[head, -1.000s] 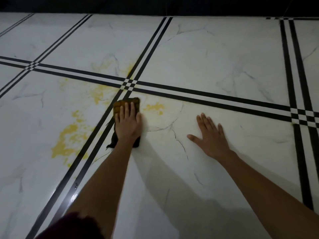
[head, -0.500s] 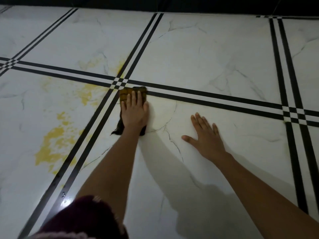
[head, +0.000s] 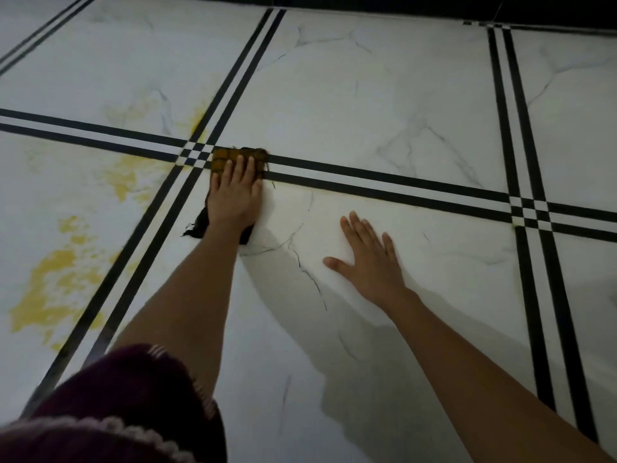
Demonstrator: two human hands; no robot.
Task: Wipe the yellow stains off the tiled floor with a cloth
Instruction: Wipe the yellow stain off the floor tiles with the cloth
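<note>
White marble-look tiled floor [head: 367,95] pretty much fills the head view, split into big squares by double black stripes [head: 384,182], with a dark strip [head: 400,0] running along the far edge. The left hand [head: 233,198] lies flat on a brownish-yellow checked cloth [head: 230,158], fingers straight and pressing down, so the grip is apart rather than curled round it. The cloth sits right on the double stripe, just to the right of where two stripe pairs cross, and a dark frayed end of it sticks out beside the wrist. The right hand [head: 370,262] is planted on bare tile well to the right of the cloth, palm down, fingers spread, grip apart and holding nothing. The yellow stains [head: 50,282] are all off to the left: the biggest blotch is on the near-left tile, a paler patch is further up on that same tile near the crossing, and a faint smear shows on the far tile just above the stripes. A maroon garment [head: 127,396] with pale trim fills the bottom-left corner.
</note>
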